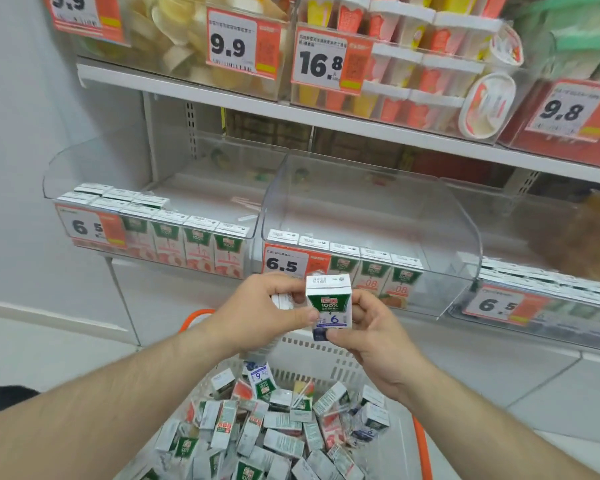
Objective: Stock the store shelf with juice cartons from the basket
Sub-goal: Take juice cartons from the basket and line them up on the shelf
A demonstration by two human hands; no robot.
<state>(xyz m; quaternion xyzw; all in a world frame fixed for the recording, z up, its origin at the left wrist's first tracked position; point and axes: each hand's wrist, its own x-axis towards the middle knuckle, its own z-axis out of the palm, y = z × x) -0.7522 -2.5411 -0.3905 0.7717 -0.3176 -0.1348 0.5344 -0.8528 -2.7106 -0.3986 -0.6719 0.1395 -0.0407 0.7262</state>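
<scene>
Store shelf (326, 121) up front with clear bins, white basket (326, 355) of juice cartons below. Both hands are up between them: right hand (371, 336) pinching an upright blueberry juice carton (329, 306), left hand (260, 311) gripping another carton (283, 301) just beside it, touching.

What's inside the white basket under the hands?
The basket holds a loose heap of small juice cartons, lying every which way, some red, some blue. What lies under the top cartons is covered, and the basket's floor cannot be seen.
</scene>
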